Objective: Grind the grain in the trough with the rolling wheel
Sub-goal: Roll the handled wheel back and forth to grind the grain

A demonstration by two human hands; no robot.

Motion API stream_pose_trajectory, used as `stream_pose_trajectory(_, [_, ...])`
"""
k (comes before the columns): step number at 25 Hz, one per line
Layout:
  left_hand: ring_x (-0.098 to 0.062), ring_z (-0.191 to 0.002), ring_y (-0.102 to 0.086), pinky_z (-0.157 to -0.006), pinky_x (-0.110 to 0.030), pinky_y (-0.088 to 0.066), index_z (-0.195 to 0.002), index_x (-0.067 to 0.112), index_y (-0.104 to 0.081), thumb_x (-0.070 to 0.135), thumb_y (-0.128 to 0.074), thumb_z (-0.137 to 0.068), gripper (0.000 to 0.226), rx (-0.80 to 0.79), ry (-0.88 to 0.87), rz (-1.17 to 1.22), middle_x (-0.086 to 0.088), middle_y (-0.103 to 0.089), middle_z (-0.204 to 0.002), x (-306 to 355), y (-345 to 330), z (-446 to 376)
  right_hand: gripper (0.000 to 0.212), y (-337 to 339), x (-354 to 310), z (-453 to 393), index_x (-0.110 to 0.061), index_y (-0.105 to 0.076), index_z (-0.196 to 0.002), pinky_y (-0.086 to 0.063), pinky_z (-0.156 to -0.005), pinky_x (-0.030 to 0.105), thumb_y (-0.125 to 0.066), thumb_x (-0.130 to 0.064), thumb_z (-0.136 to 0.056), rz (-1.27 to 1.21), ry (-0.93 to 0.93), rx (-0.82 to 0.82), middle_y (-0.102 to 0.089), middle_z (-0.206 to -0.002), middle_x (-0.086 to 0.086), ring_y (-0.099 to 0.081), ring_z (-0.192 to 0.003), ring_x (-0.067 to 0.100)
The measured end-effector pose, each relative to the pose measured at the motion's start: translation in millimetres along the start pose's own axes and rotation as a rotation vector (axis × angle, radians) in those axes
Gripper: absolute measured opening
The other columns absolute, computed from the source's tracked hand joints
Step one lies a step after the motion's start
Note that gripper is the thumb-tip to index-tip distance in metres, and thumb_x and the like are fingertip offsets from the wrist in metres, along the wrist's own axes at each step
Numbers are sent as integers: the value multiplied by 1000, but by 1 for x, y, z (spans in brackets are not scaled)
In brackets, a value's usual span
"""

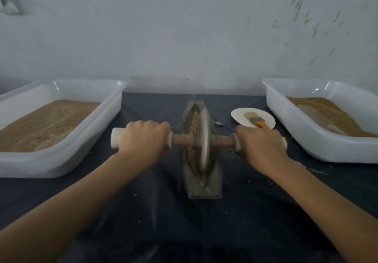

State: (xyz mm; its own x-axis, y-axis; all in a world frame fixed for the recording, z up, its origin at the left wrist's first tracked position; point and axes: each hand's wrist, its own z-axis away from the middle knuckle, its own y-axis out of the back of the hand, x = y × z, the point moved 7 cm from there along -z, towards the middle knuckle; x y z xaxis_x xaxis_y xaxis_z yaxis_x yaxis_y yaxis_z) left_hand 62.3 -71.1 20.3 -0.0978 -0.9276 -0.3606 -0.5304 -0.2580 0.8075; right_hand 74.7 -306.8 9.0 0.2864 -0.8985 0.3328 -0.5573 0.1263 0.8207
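Note:
A narrow boat-shaped metal trough (204, 189) lies lengthwise in the middle of the dark table. Tan grain (194, 125) sits along its groove. The metal rolling wheel (203, 140) stands upright in the groove, near the trough's middle, on a wooden axle (183, 139) with white padded ends. My left hand (143, 138) is closed over the left padded handle. My right hand (262, 144) is closed over the right one. Both arms reach straight forward.
A white plastic tub (67, 160) of tan grain stands at the left. A second tub (290, 135) at the right holds grain and a scoop (315, 117). A white plate (239, 113) with an orange-handled brush (258, 122) lies behind my right hand. Stray grains dot the dark cloth.

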Motion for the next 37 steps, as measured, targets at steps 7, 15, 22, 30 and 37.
stream_pose_trajectory(7, [-28,-85,-63,-63,-33,-34,-87,25,-49,32,-56,-86,10,-104,98,112,-2,-66,-93,-7,-31,-86,22,-43,20,-79,-18,-44,-90,-38,-52,33,-63,-28,-85,-64,-155,-82,-62,-77,2,-60,-67,26])
stream_pose_trajectory(15, [-13,-35,-33,-46,-20,-6,-62,26,-40,24,-73,-47,36,167,-96,168,10,-40,-48,-4,14,24,52,19,0,17,-19,-46,-64,-4,-45,18,-84,-8,-30,-91,97,89,-45,-48,-4,-39,-34,16])
stream_pose_trajectory(22, [-24,-78,-60,-63,-33,-38,-79,28,-42,41,-56,-84,19,-179,154,248,2,-63,-86,-21,-68,-84,19,-22,11,-101,-16,-49,-100,-34,-58,32,-59,-17,-84,116,-46,-109,-66,-93,2,-64,-82,27])
stream_pose_trajectory(30, [-13,-53,-49,-52,-28,-36,-75,33,-36,38,-74,-66,40,-21,-72,179,10,-48,-64,-3,-14,0,35,2,-4,-1,-30,-43,-81,-31,-46,27,-75,-26,-67,-63,4,-139,-50,-63,-9,-50,-54,13])
stream_pose_trajectory(37, [-20,-81,-61,-62,-32,-34,-83,30,-36,37,-57,-85,23,-145,40,141,5,-63,-90,-7,-23,-47,18,-23,7,-42,-29,-42,-90,-44,-63,34,-59,-32,-84,-97,-35,-227,-61,-81,-5,-59,-74,18])
